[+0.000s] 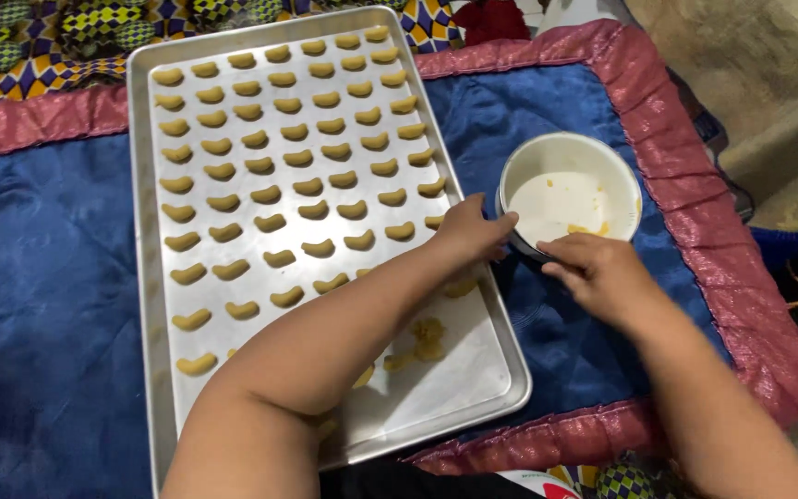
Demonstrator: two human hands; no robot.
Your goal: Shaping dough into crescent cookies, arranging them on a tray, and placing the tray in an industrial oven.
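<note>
A metal baking tray (pixel 140 277) lies on a blue cloth, filled with rows of small crescent-shaped dough pieces (pixel 270 194). A white bowl (pixel 593 152) with a pale liquid and yellow smears stands just right of the tray. My left hand (pixel 468 231) reaches across the tray's right edge and touches the bowl's left rim. My right hand (pixel 598 273) rests against the bowl's near rim, fingers curled on it. A lump of leftover dough (pixel 427 337) lies on the tray's near right part, beside my left forearm.
The blue satin cloth (pixel 39 296) has a pink border (pixel 741 277) and covers the floor. A patterned multicoloured fabric (pixel 39 37) lies beyond the tray. A beige surface (pixel 768 83) and a blue rim sit at the far right.
</note>
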